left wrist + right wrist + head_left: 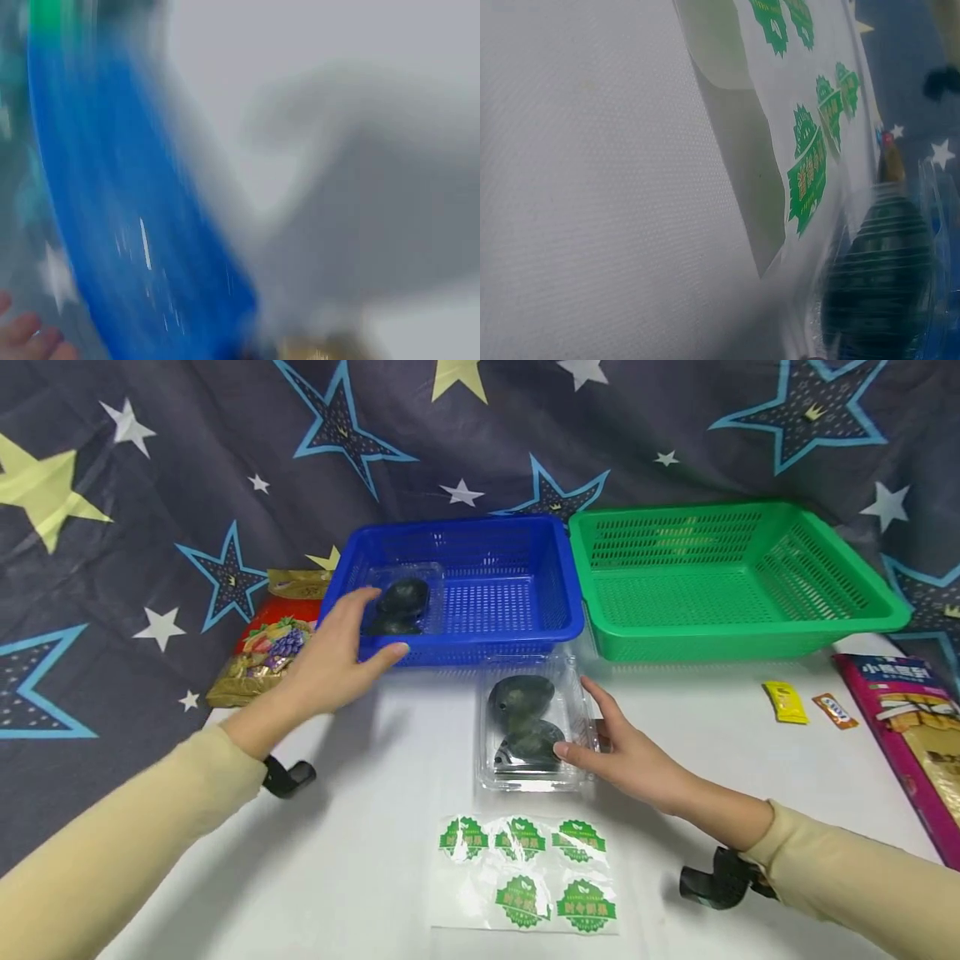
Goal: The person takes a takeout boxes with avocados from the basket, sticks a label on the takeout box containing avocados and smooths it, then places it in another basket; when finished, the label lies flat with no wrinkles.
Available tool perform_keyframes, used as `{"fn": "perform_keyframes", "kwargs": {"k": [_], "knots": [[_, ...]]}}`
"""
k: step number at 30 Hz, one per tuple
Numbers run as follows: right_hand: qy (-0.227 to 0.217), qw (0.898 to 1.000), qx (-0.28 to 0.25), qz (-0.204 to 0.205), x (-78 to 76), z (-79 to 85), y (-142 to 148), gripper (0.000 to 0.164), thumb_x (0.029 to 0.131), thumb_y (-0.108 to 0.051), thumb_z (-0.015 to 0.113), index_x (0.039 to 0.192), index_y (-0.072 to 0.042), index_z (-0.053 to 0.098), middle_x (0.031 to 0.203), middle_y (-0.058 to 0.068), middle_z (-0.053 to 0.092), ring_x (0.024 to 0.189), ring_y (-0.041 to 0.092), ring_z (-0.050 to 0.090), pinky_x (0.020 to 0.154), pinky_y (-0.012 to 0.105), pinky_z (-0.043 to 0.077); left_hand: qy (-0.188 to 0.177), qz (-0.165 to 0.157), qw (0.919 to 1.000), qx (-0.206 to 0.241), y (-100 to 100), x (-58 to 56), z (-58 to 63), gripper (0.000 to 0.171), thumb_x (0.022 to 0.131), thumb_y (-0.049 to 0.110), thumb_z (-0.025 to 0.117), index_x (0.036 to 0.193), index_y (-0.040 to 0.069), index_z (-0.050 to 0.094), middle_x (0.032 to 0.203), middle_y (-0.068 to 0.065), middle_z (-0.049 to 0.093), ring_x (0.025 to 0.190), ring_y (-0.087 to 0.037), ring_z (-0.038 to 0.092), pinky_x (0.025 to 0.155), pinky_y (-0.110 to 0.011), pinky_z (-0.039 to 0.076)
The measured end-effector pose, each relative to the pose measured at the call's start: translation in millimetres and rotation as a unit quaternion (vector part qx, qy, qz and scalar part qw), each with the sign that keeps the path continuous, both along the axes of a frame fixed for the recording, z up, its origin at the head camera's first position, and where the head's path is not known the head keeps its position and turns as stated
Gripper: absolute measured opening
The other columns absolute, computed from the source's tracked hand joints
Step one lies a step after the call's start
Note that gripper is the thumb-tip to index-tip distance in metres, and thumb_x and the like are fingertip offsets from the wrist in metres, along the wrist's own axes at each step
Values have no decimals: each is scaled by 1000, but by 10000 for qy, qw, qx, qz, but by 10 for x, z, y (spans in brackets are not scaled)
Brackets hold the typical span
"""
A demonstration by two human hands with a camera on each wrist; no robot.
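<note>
A clear plastic clamshell box (577, 677) with two dark green fruits (522, 700), avocado-like, sits on the white table in front of the blue basket. My right hand (633, 764) holds its right side, thumb over the lid and index finger along the far part of that side. Up close in the right wrist view, a dark green fruit (877, 277) shows through the plastic. My left hand (337, 652) hovers at the left front rim of the blue basket (487, 647), fingers extended and holding nothing. Inside that basket lies another clear box (437, 578) with dark fruits.
A green basket (712, 647) stands right of the blue one. Nearer me lies a sheet of green stickers (472, 902). A red and gold bag (251, 668) is at left; a yellow packet (786, 702), a small orange wrapper (835, 711) and a magenta bag (892, 735) are at right.
</note>
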State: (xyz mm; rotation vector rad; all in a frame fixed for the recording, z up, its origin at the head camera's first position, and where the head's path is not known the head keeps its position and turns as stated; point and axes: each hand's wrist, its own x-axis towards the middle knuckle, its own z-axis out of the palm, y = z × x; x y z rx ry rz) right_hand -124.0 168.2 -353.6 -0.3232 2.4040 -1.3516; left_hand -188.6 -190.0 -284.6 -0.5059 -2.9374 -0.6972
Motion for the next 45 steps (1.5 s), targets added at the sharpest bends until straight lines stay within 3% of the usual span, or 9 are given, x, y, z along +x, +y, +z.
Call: {"fn": "perform_keyframes", "kwargs": {"k": [3,6,8,11,15,22,31,39,45], "knots": [[60,10000,39,-1,-18,39,20,97,88,-43,65,154,-27,-4,136,34,43,125,46,43,89,54,47,-160,-394,9973,593,398,308,-129,81,90,46,61,146,0,24,139,-18,43,123,-32,47,99,-45,43],[45,10000,25,13,-42,76,33,97,88,-43,65,154,-27,-5,137,35,41,125,47,43,90,55,47,-1375,-609,9830,1057,734,528,-303,96,87,47,65,151,2,9,144,-17,40,122,-30,49,94,-41,48],[38,10000,-16,44,-60,89,36,96,89,-42,65,154,-27,-4,137,34,41,125,46,44,90,55,47,-2132,-621,9676,1204,887,605,-401,111,82,51,69,153,7,-4,151,-16,31,128,-31,46,98,-43,45],[-6,9998,-155,140,-93,83,43,95,89,-40,65,154,-28,-3,137,33,41,123,44,47,90,52,48,-2734,-617,9501,1369,1005,660,-498,130,73,50,78,150,14,-21,157,-15,13,138,-29,31,107,-45,35],[-135,9989,-327,302,-119,89,71,93,90,-37,66,154,-27,-1,137,31,41,120,42,50,86,47,51,-2757,-553,9510,1285,1048,695,-545,139,67,46,84,148,15,-25,157,-15,8,141,-30,24,111,-46,28],[-352,9954,-879,-111,-381,185,102,74,96,-34,57,151,-6,16,145,28,32,126,41,43,89,45,51,-2713,-428,9550,1119,1066,721,-579,137,68,47,84,150,12,-21,155,-18,15,138,-32,30,109,-46,32],[-1072,9781,-1747,-366,-884,30,-44,66,101,-32,45,151,-1,15,151,23,28,134,38,35,107,48,34,-2782,-492,9523,1157,1065,720,-606,134,69,46,83,150,13,-18,156,-18,16,138,-31,31,110,-43,31],[-1075,9808,-1558,-461,-806,16,39,57,102,-31,44,139,11,36,136,28,47,107,13,60,101,35,43,-3053,-1009,9417,990,933,518,-594,130,70,44,83,151,23,-17,158,-11,13,140,-25,28,110,-39,31],[-1229,9794,-1567,-341,-651,36,140,60,102,-33,42,144,8,29,141,28,40,121,22,52,99,31,44,-3525,-1665,9128,1213,783,267,-589,123,74,31,83,152,31,-12,159,-4,8,140,-21,27,109,-35,32]]}}
